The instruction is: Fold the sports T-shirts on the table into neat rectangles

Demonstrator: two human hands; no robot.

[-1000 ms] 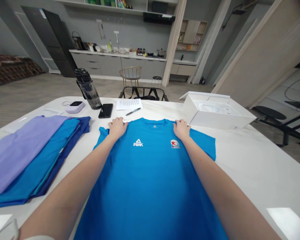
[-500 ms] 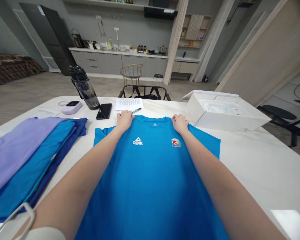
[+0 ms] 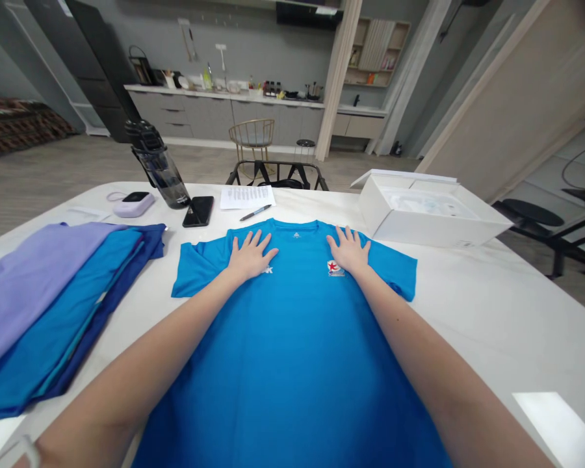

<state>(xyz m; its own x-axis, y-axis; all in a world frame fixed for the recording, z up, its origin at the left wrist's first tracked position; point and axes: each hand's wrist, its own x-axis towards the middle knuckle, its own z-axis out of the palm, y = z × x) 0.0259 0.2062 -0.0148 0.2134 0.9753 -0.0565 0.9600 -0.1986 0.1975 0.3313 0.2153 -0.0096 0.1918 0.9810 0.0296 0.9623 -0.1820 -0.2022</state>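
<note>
A blue T-shirt [image 3: 292,325] lies spread on the white table, its collar pointing away from me and both sleeves out to the sides. My left hand [image 3: 250,255] rests flat on its upper left chest, fingers spread, covering most of the white lettering. On the other side my right hand [image 3: 350,250] lies flat near the shoulder, fingers apart, beside the red star badge [image 3: 336,268]. Neither hand grips the cloth. The shirt's lower part runs out of the bottom of the view between my forearms.
Folded clothes [image 3: 43,279] in lilac and blue are stacked at the left. Behind the shirt are a pen [image 3: 255,212], a printed sheet [image 3: 247,197], a phone [image 3: 198,212], a water bottle [image 3: 163,172] and a small lilac device [image 3: 133,205]. An open white box [image 3: 433,224] stands at the right.
Both hands have let go of the shirt's shoulder edges by the collar and moved down onto the chest, fingers now spread flat. The pen beyond the left shoulder is now fully uncovered.
</note>
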